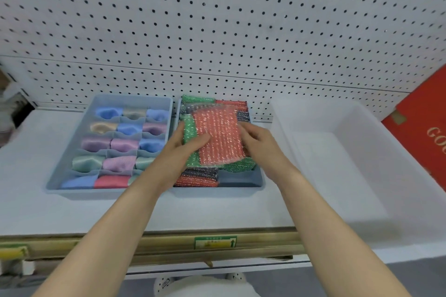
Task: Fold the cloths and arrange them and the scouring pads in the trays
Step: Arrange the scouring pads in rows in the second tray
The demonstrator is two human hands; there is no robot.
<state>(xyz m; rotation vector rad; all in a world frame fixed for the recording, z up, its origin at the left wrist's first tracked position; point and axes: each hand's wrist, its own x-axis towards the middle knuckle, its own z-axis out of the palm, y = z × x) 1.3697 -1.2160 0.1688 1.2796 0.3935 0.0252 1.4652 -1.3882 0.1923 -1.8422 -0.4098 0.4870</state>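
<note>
1. Setting: a pale counter (pixel 36 200) stands against a white pegboard (pixel 217 19). A white bin (pixel 337 152) sits at the right, with a red carton (pixel 424 128) beyond it.
2. Trays: a divided tray (pixel 79 192) at the left holds folded cloths (pixel 124 144), one per compartment. Just beside it, a second tray (pixel 236 177) holds stacked pads in red, green and dark colours.
3. Hands: both forearms reach forward over the second tray. The left hand (pixel 178 154) grasps the green scouring pad (pixel 190 135) at its left side, thumb lying on top. The right hand (pixel 260 142) pinches the right edge of the red scouring pad (pixel 219 137) with curled fingers.
4. Orientation: the red scouring pad lies flat on the green one, over the tray's middle. Its long axis runs from near to far, with the far end leaning slightly left.
</note>
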